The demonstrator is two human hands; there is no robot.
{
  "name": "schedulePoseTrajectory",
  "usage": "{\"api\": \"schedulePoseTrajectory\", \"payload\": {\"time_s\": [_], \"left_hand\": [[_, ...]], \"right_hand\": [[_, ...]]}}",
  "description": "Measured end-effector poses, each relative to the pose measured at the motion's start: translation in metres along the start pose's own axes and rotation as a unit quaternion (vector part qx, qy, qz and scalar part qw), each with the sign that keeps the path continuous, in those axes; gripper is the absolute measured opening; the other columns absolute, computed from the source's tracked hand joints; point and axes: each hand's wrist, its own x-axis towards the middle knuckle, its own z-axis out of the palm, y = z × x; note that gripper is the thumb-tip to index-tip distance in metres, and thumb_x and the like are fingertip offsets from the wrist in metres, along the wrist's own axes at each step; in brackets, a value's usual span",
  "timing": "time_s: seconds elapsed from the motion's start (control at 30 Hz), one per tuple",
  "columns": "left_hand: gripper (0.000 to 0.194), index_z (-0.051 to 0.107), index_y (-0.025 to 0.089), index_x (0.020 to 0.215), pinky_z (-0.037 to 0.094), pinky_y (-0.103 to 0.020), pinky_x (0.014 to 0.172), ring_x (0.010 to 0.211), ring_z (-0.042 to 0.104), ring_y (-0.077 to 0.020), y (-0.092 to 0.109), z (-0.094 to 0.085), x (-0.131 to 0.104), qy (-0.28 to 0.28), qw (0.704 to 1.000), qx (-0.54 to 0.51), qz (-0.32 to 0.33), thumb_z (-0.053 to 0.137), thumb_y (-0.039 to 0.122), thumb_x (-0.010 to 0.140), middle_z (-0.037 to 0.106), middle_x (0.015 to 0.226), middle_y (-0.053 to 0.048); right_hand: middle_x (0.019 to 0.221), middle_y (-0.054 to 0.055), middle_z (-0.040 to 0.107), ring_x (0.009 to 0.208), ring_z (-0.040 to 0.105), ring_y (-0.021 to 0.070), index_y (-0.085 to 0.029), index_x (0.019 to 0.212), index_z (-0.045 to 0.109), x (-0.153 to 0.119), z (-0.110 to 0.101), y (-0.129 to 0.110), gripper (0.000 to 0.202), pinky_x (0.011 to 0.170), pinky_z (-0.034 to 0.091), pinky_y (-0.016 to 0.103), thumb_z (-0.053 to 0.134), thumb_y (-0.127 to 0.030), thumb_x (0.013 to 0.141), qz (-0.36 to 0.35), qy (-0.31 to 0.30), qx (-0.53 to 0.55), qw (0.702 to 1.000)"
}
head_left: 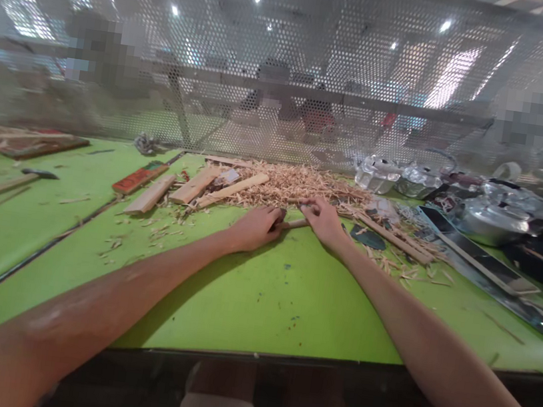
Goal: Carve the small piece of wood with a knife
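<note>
My left hand (255, 227) and my right hand (323, 220) both rest far out on a green table (258, 296), arms stretched forward. Between them lies a thin wooden stick (293, 223); each hand closes on one end of it. Just beyond the fingers is a heap of pale wood shavings (294, 183). A small dark tool end seems to show at my left hand, but I cannot tell what it is.
Several wooden slats (196, 186) and a red-printed bat-shaped piece (140, 177) lie left of the shavings. Long metal blades (476, 256), a steel kettle (494, 221) and clear containers (377, 172) crowd the right. A perforated metal screen (291, 65) backs the table, with people behind it.
</note>
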Motion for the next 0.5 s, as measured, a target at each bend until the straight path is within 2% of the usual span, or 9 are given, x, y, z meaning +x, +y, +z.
{"api": "schedulePoseTrajectory", "payload": {"time_s": [0.2,0.3,0.43,0.5], "left_hand": [[0.01,0.067,0.026,0.113,0.067,-0.049,0.104,0.117,0.081,-0.0362,0.005,-0.004,-0.001,-0.003,1.0,-0.01,-0.017,0.074,0.024,0.106,0.086,0.123,-0.016],[0.01,0.067,0.026,0.113,0.067,-0.048,0.101,0.115,0.081,-0.037,0.01,-0.008,-0.002,-0.009,0.999,-0.01,-0.037,0.074,0.023,0.107,0.085,0.121,-0.016],[0.013,0.065,0.025,0.12,0.066,-0.047,0.098,0.113,0.081,-0.0374,0.012,-0.01,-0.004,-0.015,0.998,-0.017,-0.057,0.071,0.021,0.109,0.084,0.121,-0.017],[0.013,0.064,0.025,0.124,0.065,-0.047,0.096,0.11,0.081,-0.0372,0.012,-0.009,-0.005,-0.013,0.998,-0.024,-0.055,0.068,0.021,0.112,0.084,0.119,-0.017]], "right_hand": [[0.082,0.0,0.07,0.075,0.058,0.0186,-0.021,0.111,0.078,0.001,-0.003,-0.005,0.003,0.079,0.048,0.034,0.078,-0.021,0.114,0.067,0.029,0.048,0.996],[0.083,0.001,0.069,0.073,0.058,0.0182,-0.021,0.11,0.075,0.003,-0.01,-0.005,0.01,0.079,0.049,0.035,0.071,-0.022,0.119,0.097,0.076,0.071,0.99],[0.085,0.002,0.066,0.082,0.064,0.0175,-0.022,0.108,0.068,0.01,-0.019,-0.002,0.021,0.086,0.053,0.033,0.058,-0.017,0.125,0.123,0.137,0.093,0.978],[0.082,0.0,0.064,0.081,0.064,0.0173,-0.024,0.107,0.065,0.013,-0.02,0.0,0.023,0.083,0.052,0.031,0.055,-0.015,0.126,0.14,0.152,0.103,0.973]]}}
